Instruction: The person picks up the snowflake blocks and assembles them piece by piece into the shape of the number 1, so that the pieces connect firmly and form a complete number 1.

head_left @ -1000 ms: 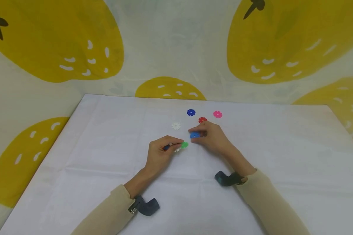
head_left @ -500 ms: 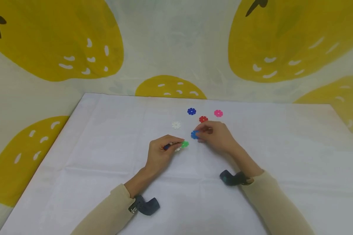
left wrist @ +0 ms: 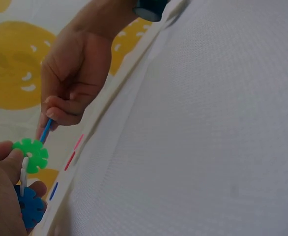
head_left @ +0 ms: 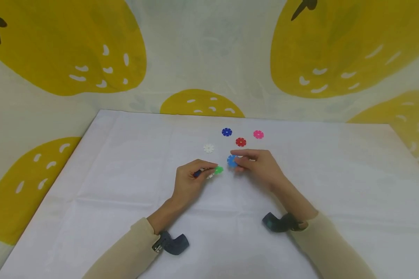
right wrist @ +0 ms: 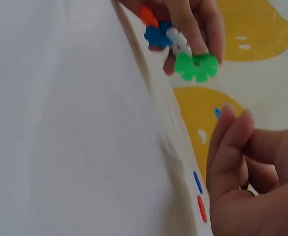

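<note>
"Bench (head_left: pixel 335 166) covered in white, a person at work above its middle: what does each hand have?"

"The left hand (head_left: pixel 188 182) pinches a linked chain (right wrist: pixel 173 35), finger and thumb narrowed on the green link (head_left: pixel 219 169) at its right end. Behind that come a white link (left wrist: pixel 24 169), a blue link (right wrist: pixel 158 35) and an orange link (right wrist: pixel 148 16). The right hand (head_left: pixel 260 164) holds a light blue disc (head_left: pixel 232 161) between thumb and fingers."

"Why grip them so?"

"Probably to leave the green link's notches bare, facing right, while the other fingers steady the tail. The light blue disc seems pinched by one side for the same reason: its left rim shows free. The two are near each other, not touching. From the left wrist one is edge-on, the other face-on, an angle that would suit notch meeting notch."

"And the pieces beyond?"

"Four lie flat and apart: a loose white disc (head_left: pixel 208 148) to the left, a loose dark blue disc (head_left: pixel 227 132) farther off, a red disc (head_left: pixel 241 142) just beyond the right hand, a pink disc (head_left: pixel 258 134) farthest right. Such spacing likely lets each be lifted singly. How firmly the links are seated, I cannot tell."
</note>
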Demonstrator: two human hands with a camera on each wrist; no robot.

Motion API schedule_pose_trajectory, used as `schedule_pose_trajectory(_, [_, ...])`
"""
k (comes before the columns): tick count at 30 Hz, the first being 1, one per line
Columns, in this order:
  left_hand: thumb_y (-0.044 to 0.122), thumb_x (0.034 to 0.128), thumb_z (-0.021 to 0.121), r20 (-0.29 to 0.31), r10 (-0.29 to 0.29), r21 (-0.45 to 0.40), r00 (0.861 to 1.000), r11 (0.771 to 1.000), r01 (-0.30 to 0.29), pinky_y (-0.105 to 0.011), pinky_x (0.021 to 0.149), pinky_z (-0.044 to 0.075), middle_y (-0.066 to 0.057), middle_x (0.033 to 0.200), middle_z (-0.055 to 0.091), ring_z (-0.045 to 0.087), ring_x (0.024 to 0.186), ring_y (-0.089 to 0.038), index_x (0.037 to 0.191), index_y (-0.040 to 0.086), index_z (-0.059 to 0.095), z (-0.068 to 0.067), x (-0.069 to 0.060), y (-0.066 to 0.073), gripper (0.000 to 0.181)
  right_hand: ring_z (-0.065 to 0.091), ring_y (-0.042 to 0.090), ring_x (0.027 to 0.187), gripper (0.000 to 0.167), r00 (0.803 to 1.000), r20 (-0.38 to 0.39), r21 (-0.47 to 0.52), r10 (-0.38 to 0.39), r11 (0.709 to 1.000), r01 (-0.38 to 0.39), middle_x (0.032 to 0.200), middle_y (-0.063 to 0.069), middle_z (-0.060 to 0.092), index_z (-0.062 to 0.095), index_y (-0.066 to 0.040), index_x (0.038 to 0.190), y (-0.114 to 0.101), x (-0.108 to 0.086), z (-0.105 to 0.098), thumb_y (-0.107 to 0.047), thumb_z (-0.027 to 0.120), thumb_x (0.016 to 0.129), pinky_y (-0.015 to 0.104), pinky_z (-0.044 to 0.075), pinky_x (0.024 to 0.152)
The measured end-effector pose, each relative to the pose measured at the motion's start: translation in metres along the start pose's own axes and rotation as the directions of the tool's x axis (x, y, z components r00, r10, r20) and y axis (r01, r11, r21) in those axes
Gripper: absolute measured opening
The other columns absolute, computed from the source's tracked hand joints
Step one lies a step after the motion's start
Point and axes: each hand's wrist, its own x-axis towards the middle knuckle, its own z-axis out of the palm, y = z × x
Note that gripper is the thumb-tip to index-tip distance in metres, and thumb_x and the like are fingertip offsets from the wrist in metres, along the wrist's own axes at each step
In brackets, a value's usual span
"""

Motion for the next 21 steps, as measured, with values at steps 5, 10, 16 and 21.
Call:
schedule_pose_trajectory(5, [-0.014,0.0769,0.071,-0.016,0.002,0.009,1.000,1.000,-0.001,-0.027,0.054,0.045,-0.016,0.081,0.070,0.059,0.063,-0.026,0.088,-0.006,0.072,0.000,0.000,0.000,0.014,0.068,0.020,0.089,0.038,0.995,0.007,0.239,0.101,0.966,-0.100,0.110,0.008,0.068,0.064,-0.015,0.127,-0.004,-0.009,0.011,-0.028,0.067,0.091,0.025,0.050,0.086])
schedule_pose_trajectory(10, [-0.015,0.0762,0.071,-0.020,-0.004,0.014,1.000,1.000,0.005,-0.025,0.056,0.047,-0.016,0.082,0.070,0.061,0.064,-0.027,0.088,-0.007,0.072,0.000,0.001,0.001,0.014,0.068,0.020,0.088,0.036,0.988,-0.008,0.416,0.155,0.899,-0.138,0.118,0.013,0.062,0.064,-0.010,0.126,-0.006,-0.015,0.022,-0.022,0.066,0.092,0.022,0.051,0.082])
schedule_pose_trajectory(16, [-0.015,0.0746,0.072,-0.029,0.022,-0.002,0.999,1.000,-0.022,-0.021,0.058,0.045,-0.016,0.080,0.070,0.062,0.064,-0.026,0.087,-0.008,0.073,0.001,0.000,-0.002,0.014,0.068,0.021,0.089,0.037,0.982,-0.021,0.527,0.187,0.837,-0.148,0.121,0.013,0.060,0.063,-0.009,0.127,-0.006,-0.020,0.032,-0.021,0.066,0.092,0.022,0.051,0.083])
schedule_pose_trajectory(21, [-0.008,0.0774,0.074,-0.038,0.020,-0.009,0.999,1.000,-0.020,-0.019,0.062,0.048,-0.009,0.084,0.072,0.067,0.072,-0.020,0.089,-0.003,0.075,0.003,-0.004,-0.021,0.013,0.069,0.021,0.087,0.038,0.979,-0.022,0.584,0.202,0.797,-0.152,0.121,0.014,0.060,0.062,-0.008,0.127,-0.007,-0.022,0.036,-0.020,0.067,0.091,0.023,0.051,0.084])
